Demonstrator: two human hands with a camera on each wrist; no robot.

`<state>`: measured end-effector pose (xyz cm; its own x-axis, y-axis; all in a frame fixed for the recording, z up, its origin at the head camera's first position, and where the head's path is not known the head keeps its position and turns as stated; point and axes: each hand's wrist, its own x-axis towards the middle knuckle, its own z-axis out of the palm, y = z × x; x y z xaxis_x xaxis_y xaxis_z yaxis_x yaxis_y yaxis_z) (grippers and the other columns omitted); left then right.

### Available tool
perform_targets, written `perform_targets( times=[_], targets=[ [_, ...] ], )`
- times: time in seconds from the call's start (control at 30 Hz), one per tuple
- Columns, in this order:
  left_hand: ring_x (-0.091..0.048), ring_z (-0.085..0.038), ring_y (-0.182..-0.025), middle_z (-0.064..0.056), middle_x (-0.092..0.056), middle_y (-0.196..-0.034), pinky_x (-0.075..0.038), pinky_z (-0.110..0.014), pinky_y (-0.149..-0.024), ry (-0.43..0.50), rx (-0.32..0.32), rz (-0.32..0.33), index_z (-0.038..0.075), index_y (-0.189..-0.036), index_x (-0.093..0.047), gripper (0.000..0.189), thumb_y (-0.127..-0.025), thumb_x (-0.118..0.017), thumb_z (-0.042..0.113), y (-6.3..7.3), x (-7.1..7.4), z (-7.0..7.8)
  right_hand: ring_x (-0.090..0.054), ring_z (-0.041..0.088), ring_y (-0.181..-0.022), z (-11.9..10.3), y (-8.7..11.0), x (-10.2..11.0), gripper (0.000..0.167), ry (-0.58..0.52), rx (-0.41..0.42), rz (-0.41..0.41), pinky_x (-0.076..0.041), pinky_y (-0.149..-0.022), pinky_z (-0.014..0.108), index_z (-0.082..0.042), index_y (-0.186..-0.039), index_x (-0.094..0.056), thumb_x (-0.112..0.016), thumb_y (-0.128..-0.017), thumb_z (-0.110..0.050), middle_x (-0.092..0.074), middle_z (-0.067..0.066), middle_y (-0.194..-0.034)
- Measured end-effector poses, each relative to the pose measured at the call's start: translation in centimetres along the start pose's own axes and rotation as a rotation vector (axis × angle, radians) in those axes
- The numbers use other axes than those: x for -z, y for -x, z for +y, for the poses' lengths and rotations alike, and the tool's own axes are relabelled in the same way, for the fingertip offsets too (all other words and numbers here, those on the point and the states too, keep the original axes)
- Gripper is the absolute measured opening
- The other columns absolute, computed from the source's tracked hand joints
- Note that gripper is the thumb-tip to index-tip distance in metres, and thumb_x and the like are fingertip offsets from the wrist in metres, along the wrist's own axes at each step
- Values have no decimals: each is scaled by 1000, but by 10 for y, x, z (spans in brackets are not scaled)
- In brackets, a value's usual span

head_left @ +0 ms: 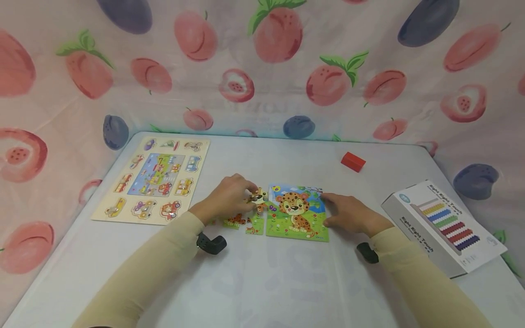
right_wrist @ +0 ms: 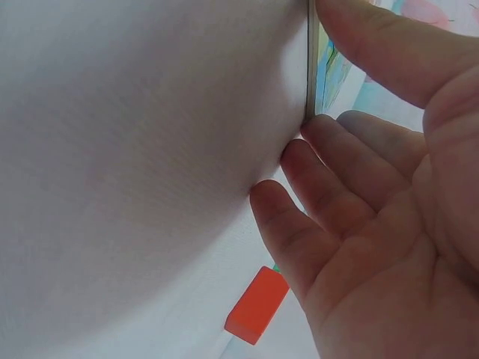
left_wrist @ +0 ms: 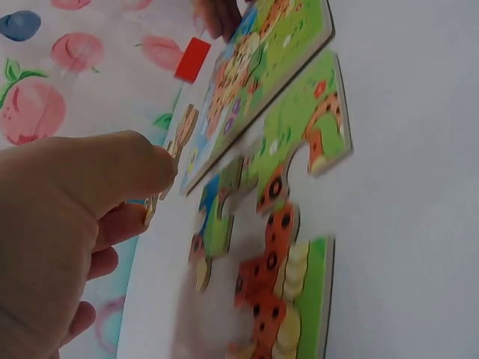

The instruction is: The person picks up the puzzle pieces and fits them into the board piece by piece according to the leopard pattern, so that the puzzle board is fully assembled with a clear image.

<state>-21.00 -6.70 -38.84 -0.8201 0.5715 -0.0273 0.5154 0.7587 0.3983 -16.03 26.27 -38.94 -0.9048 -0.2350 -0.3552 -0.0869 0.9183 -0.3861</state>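
Observation:
My left hand point(head_left: 227, 198) pinches a leopard-print puzzle piece point(left_wrist: 179, 142) between thumb and fingers, raised over the white table. Below it lie loose puzzle pieces: a green corner piece with a red flower point(left_wrist: 299, 123), an orange spotted piece with a green edge point(left_wrist: 288, 299), and a blue-and-green piece point(left_wrist: 217, 213). Just right of these is a square board with a leopard cub picture point(head_left: 297, 212). My right hand point(head_left: 350, 214) has its thumb and fingertips at the board's right edge, fingers extended and slightly bent.
A wooden vehicle peg puzzle point(head_left: 119, 182) lies at the left. A red block point(head_left: 353, 161) sits at the back right. A white toy box labelled "Right Right Touch" point(head_left: 443, 228) stands at the right. Fruit-patterned cloth point(head_left: 270, 91) hangs behind the table.

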Motion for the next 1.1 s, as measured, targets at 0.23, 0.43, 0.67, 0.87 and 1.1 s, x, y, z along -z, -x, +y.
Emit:
perform_targets(
  times=[0.23,0.43,0.67,0.87,1.1],
  targets=[
    [-53,-22,-113,-1,-66,-113,-38,-43,-104,-6,-57,0,13,-120,-72,38,-86,-75,31,-11,-11,15,-29,47,-141,0,1,0,81,4,4,4,-28,-110,62,-3,-153,-38,-80,-86,-22,-36,24,-155],
    [-56,-21,-111,1,-70,-110,-39,-42,-102,-13,-119,18,11,-117,-73,35,-86,-75,28,-18,-18,27,-30,47,-141,0,0,0,81,3,-1,6,-29,-110,62,-3,-153,-38,-80,-86,-22,-37,24,-154],
    [-56,-21,-109,1,-71,-107,-41,-42,-100,-29,-162,24,11,-117,-72,35,-87,-76,29,-24,-29,40,-30,47,-141,0,0,-1,81,5,-3,3,-28,-110,62,-4,-153,-38,-80,-86,-22,-36,24,-155],
    [-55,-17,-106,5,-71,-106,-40,-40,-99,-21,-180,20,11,-118,-73,36,-88,-75,29,-28,-37,46,-30,48,-141,0,0,0,81,15,10,3,-28,-110,63,-3,-152,-38,-80,-86,-22,-37,24,-154],
    [-56,-18,-103,2,-71,-111,-43,-40,-96,-35,-208,31,10,-119,-72,37,-88,-75,30,-34,-41,51,-31,48,-141,1,-1,0,80,16,18,1,-28,-110,63,-3,-153,-38,-79,-86,-22,-37,24,-154]
  ],
)
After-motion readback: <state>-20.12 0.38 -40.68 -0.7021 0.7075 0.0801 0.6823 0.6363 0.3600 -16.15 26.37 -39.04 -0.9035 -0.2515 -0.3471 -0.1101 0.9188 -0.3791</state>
